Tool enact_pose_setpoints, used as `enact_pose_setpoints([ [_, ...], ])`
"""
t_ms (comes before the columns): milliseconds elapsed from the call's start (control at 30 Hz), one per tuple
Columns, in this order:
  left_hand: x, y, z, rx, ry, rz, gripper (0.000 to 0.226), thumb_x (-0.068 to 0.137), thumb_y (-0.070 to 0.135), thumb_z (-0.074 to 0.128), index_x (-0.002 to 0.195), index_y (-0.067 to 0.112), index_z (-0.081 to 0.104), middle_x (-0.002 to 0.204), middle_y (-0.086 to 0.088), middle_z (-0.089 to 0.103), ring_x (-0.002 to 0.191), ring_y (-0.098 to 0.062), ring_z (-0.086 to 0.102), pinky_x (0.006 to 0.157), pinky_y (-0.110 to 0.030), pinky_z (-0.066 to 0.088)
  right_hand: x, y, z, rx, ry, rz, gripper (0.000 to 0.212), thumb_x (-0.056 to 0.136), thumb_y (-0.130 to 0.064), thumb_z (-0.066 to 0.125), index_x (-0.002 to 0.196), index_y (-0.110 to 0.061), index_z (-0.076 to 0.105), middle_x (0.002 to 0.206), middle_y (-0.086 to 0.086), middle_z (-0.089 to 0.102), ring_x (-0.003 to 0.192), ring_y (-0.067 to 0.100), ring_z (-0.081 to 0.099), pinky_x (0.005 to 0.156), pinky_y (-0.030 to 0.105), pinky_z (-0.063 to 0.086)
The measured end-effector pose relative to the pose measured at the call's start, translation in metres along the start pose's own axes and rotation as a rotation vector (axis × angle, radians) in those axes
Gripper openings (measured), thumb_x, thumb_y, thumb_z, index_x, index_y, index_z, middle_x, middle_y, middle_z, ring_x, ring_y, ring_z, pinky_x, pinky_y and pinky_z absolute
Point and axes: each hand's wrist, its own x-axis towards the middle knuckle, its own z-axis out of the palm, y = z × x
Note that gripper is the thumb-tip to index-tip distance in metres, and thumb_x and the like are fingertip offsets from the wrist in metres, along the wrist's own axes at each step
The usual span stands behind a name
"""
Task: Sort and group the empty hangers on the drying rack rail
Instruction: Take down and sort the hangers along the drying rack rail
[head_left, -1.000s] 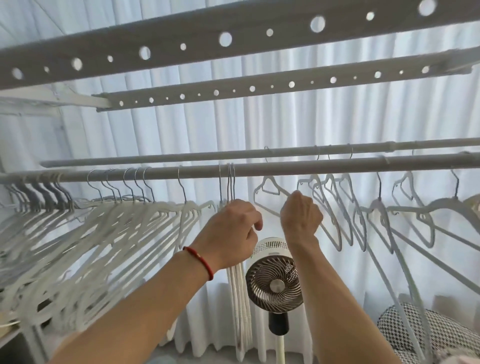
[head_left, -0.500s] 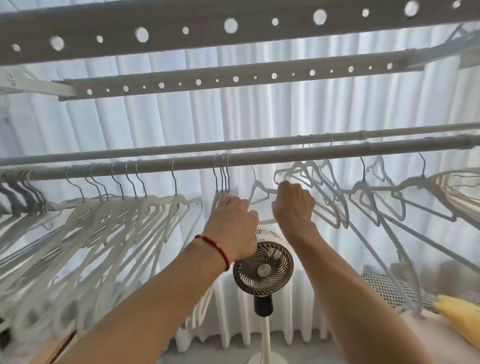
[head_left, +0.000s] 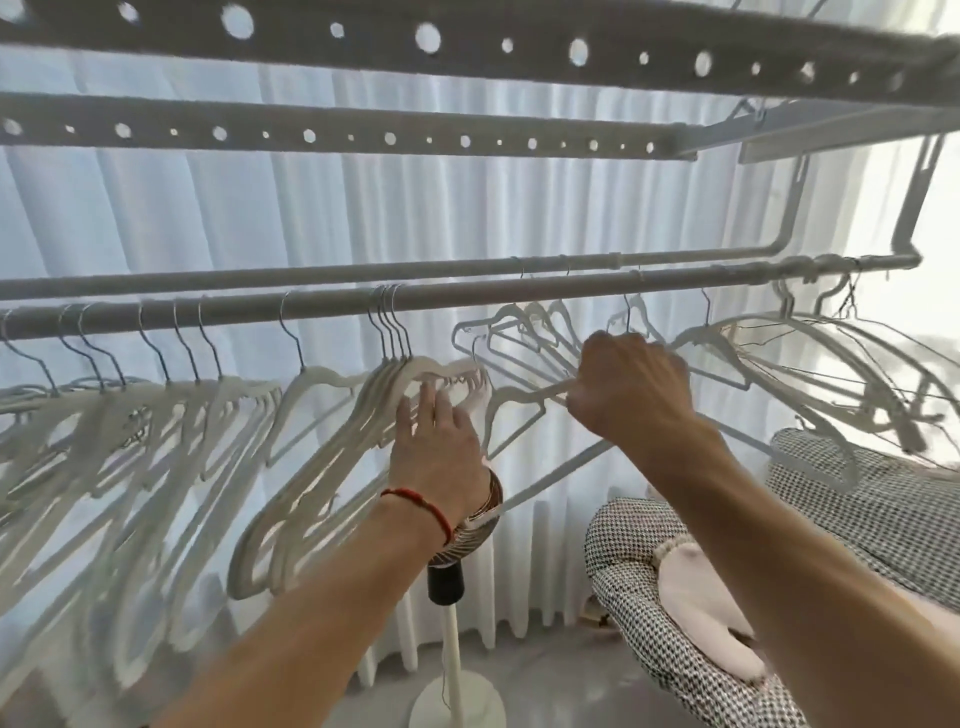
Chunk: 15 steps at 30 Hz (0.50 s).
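A: Where was the hanger (head_left: 524, 402) that the person was working on?

B: It was in the right hand (head_left: 631, 392), just under the near rail (head_left: 322, 307). The fingers of this hand were curled around its shoulder bar. Its hook (head_left: 475, 345) pointed up, a little below the rail, and as far as could be seen it was not on the rail.

A: And the left hand (head_left: 436, 447)?

B: It was open, with the fingers nearly straight. The fingertips touched the tight bunch of hangers (head_left: 384, 410) whose hooks sat close together on the rail. It held nothing.

A: So which way did the bunch lie from the held hanger?

B: To the left, just beside it. The long axis of the hanger ran along the rail, from left to right, with its far end under the right hand. The left hand was nearer to the bunch; the right hand was nearer to the loose hangers (head_left: 779, 353) on the right part of the rail.

A: What would the next move need?

B: Probably to bring the hook up over the rail next to the bunch, then slide it left. More hangers on the left (head_left: 130, 415) were already grouped, so the sorting seemed to be well advanced.
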Motion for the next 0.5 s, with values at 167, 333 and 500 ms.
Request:
enact_pose_setpoints([
  [167,-0.019,0.013,0.007,-0.36,0.081,0.039,0.06,0.099,0.039,0.046,0.149,0.009,0.035,0.151,-0.01,0.04,0.141,-0.025,0.038,0.116,-0.038,0.036,-0.005,0.032,-0.028,0.051,-0.037,-0.029,0.019,0.081,-0.034,0.064,0.093,-0.021,0.072,0.074,0.0,0.055,0.078,0.029,0.055,0.07,0.034,0.039],
  [333,-0.04,0.041,0.008,-0.466,0.141,-0.078,0.064,0.1,0.047,0.043,0.154,0.018,0.023,0.133,-0.007,0.06,0.116,-0.026,0.062,0.096,-0.043,0.052,0.004,0.079,-0.037,0.209,0.014,-0.099,0.036,0.086,-0.058,0.069,0.072,-0.025,0.074,0.063,-0.006,0.066,0.07,0.021,0.064,0.065,0.032,0.043],
  [500,-0.061,0.033,-0.006,-0.913,0.144,-0.177,0.026,0.099,0.055,0.045,0.114,0.034,0.051,0.077,0.007,0.066,0.067,-0.01,0.065,0.066,-0.038,0.058,0.025,0.114,-0.032,0.419,-0.046,-0.226,0.046,0.082,-0.062,0.071,0.051,-0.028,0.069,0.049,-0.01,0.065,0.055,0.008,0.064,0.06,0.031,0.052],
])
